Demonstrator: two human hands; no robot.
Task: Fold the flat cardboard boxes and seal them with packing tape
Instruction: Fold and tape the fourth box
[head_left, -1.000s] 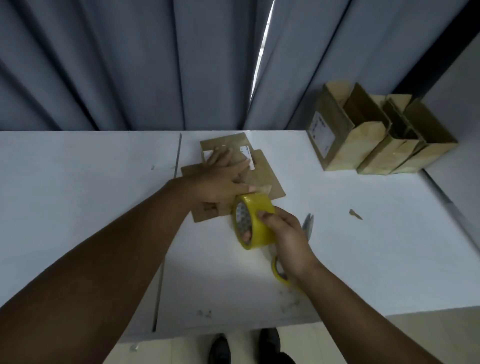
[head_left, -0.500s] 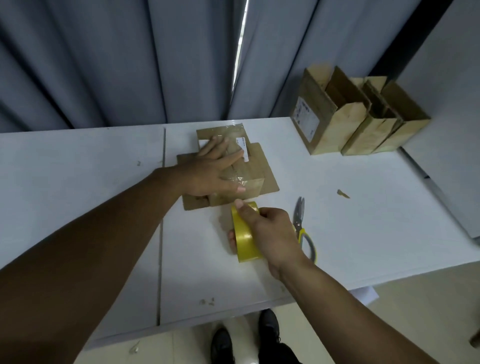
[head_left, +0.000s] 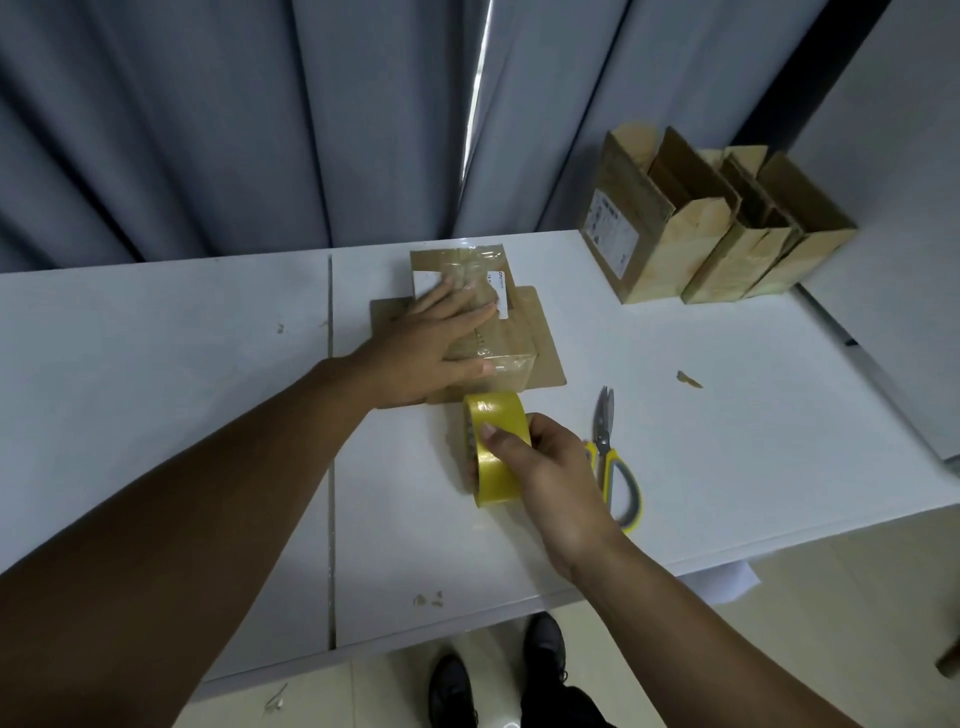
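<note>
Box: the cardboard box (head_left: 511, 364) sits mid-bench on a flat cardboard sheet (head_left: 540, 332), with glossy tape showing across its top and down its near face.
Left hand: the left hand (head_left: 436, 348) lies flat on the box top, fingers straight and pointing away and to the right, pinning the box to the bench (head_left: 727, 441).
Right hand: the right hand (head_left: 550, 467) holds the tape roll (head_left: 496, 478), thumb on the yellow outer band and fingers round its left side.
Key relation: the roll stands on edge just in front of the box's near face, touching it or very nearly. Its band lines up with the taped strip, which runs from the far side toward the person.
Strip: I cannot tell whether tape still joins the roll to the box.
Step, as judged: the seal on this box looks nearly laid, and cutting the strip free seems to be next.
Nearer hand: the scissors (head_left: 610, 467) lie just right of the right hand, blades pointing away. That hand is much closer to them, while the left is busy on the box.
Risk: if the left hand eases off, a tug on the roll could drag the light box.
Elsewhere: three folded boxes (head_left: 670, 244) stand at the far right corner, and a cardboard scrap (head_left: 689, 379) lies between them and the scissors.
</note>
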